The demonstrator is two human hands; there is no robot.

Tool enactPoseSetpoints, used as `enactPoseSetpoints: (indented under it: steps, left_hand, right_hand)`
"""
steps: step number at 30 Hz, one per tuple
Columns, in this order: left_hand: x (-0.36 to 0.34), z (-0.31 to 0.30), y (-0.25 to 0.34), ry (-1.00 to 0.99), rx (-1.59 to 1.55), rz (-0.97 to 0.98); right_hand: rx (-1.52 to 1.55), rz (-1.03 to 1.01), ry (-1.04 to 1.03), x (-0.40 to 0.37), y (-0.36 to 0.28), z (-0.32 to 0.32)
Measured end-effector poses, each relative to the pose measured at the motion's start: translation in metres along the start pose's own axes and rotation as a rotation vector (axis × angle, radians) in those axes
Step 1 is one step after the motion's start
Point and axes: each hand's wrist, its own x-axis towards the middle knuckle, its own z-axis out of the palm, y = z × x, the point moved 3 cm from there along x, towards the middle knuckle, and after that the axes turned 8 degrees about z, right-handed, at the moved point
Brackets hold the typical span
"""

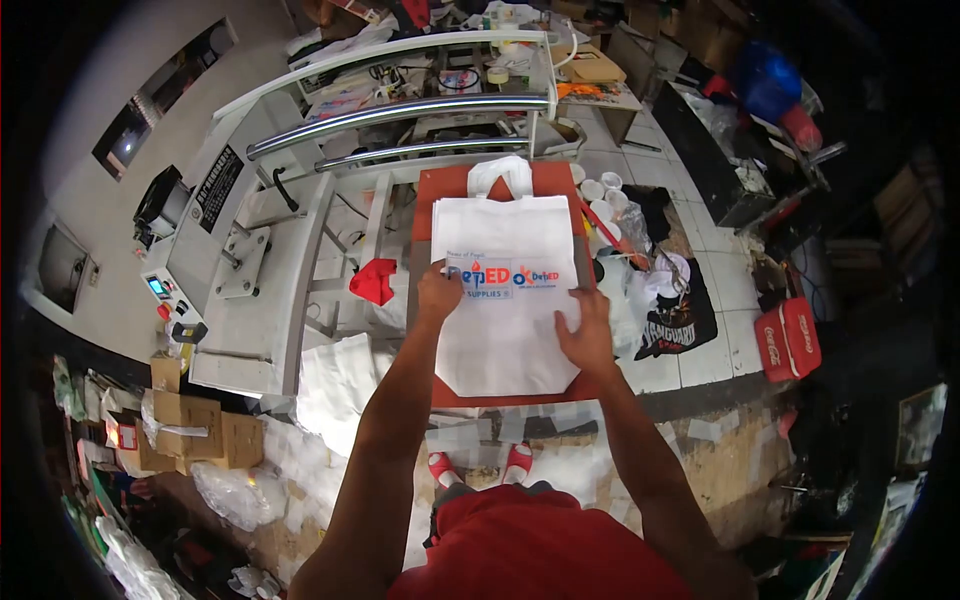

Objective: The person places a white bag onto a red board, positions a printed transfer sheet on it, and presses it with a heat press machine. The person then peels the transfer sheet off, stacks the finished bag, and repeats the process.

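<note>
A white tote bag with a looped handle lies flat on a red-brown board. Blue and red lettering is printed across its upper middle. Over the left part of the lettering shows a faint greyish rectangle, like a clear film sheet. My left hand is at the bag's left side, its fingers curled at the left edge of that film. My right hand rests on the bag's right edge, thumb and fingers spread, holding nothing.
A white press machine with metal rails stands to the left and behind. Near it are a red cloth and more white bags. Cups, a black printed cloth and a red cooler box lie right.
</note>
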Motion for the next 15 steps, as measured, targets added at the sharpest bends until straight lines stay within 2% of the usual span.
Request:
enactPoseSetpoints:
  steps: [2, 3, 5, 6, 8, 9, 11, 15]
  left_hand:
    - [-0.016, -0.016, 0.03, 0.075, -0.077, -0.008]
    - [-0.022, -0.016, 0.022, 0.075, -0.075, -0.005]
    - [-0.038, -0.018, 0.006, 0.17, 0.237, 0.349]
    - [-0.053, -0.022, 0.008, 0.172, 0.239, 0.349]
    - [-0.081, -0.022, 0.022, -0.03, 0.264, 0.373]
    - [-0.088, -0.021, 0.021, -0.027, 0.265, 0.373]
    - [-0.098, -0.019, 0.023, 0.014, 0.338, 0.544]
    - [-0.099, -0.017, 0.021, 0.033, 0.341, 0.561]
  right_hand:
    - [-0.152, -0.064, -0.191, 0.002, -0.009, 0.018]
    - [-0.194, -0.043, -0.248, 0.0, -0.005, 0.027]
    - [-0.26, -0.016, -0.296, -0.002, 0.006, 0.04]
    - [-0.331, 0.013, -0.349, -0.004, 0.011, 0.044]
    - [-0.343, 0.022, -0.358, -0.003, 0.013, 0.045]
    - [-0.358, 0.036, -0.37, -0.004, 0.014, 0.046]
    - [-0.359, 0.04, -0.357, -0.007, 0.014, 0.048]
    - [-0.347, 0.031, -0.31, -0.008, 0.014, 0.048]
